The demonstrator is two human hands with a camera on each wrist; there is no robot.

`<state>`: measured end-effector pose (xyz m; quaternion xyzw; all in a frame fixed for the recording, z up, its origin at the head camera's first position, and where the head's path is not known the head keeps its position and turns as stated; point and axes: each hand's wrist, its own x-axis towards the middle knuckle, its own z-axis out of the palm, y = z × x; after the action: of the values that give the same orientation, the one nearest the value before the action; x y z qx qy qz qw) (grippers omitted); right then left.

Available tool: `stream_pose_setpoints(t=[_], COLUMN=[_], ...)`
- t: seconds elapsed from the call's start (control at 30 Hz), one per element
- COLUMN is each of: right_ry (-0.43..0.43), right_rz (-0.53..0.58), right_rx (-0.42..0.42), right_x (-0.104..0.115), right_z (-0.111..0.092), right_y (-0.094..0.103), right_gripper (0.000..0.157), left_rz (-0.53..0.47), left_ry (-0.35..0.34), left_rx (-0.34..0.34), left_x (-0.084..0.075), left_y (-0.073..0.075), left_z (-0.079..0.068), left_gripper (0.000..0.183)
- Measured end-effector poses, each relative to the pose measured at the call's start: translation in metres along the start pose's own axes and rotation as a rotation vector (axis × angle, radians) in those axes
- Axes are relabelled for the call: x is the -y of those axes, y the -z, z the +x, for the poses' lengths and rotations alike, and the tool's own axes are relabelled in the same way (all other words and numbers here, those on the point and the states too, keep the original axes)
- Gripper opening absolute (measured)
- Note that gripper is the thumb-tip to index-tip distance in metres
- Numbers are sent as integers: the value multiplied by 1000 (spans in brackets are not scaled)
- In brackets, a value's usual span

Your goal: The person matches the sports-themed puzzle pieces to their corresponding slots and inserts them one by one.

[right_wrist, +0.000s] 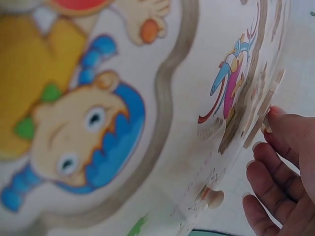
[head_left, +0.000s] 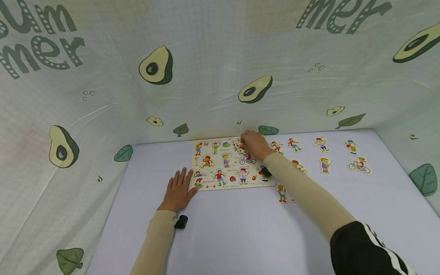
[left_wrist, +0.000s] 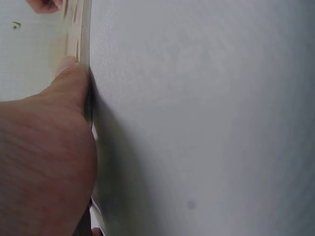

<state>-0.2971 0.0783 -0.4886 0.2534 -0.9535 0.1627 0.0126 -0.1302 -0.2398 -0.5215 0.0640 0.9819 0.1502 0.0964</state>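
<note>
A wooden picture puzzle board (head_left: 208, 175) with sports figures lies at the back of the white table. Over its upper right part, my right hand (head_left: 256, 145) pinches a thin puzzle piece (right_wrist: 258, 120) between thumb and fingers. The right wrist view shows that piece edge-on and tilted, close over the board, so its picture is mostly hidden. My left hand (head_left: 177, 190) lies with fingers spread at the board's left side, its thumb (left_wrist: 74, 81) against the lower left edge.
Several loose puzzle pieces lie right of the board, among them a cyclist piece (head_left: 359, 165) and a figure in a purple hat (head_left: 321, 144). My right forearm (head_left: 313, 195) passes over some of them. A patterned cloth (head_left: 210, 73) hangs behind the table.
</note>
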Motion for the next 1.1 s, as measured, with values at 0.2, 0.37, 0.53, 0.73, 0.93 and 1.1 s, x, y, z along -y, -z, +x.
stream_pose_setpoints(t=[0.2,0.37,0.53,0.73,0.93,1.1], right_ry=[-14,-31,-28,-35,-57,-66], right_rz=[-25,-26,-52,-68,-65,-70], right_rx=[10,6,-6,-4,23,41], right_x=[0,4,7,8,10,10], right_z=[7,11,14,17,20,22], right_y=[-6,-6,-6,-7,-8,-9], right_gripper=[13,12,13,13,14,14], left_rz=[9,17,26,28,31,29], left_ry=[-13,-8,-6,3,-2,0], left_rx=[-23,-19,-12,0,-1,18], left_x=[2,6,7,8,8,8], left_y=[-3,-6,-6,-7,-7,-5], left_z=[0,3,4,5,6,5], left_gripper=[75,75,75,76,76,76])
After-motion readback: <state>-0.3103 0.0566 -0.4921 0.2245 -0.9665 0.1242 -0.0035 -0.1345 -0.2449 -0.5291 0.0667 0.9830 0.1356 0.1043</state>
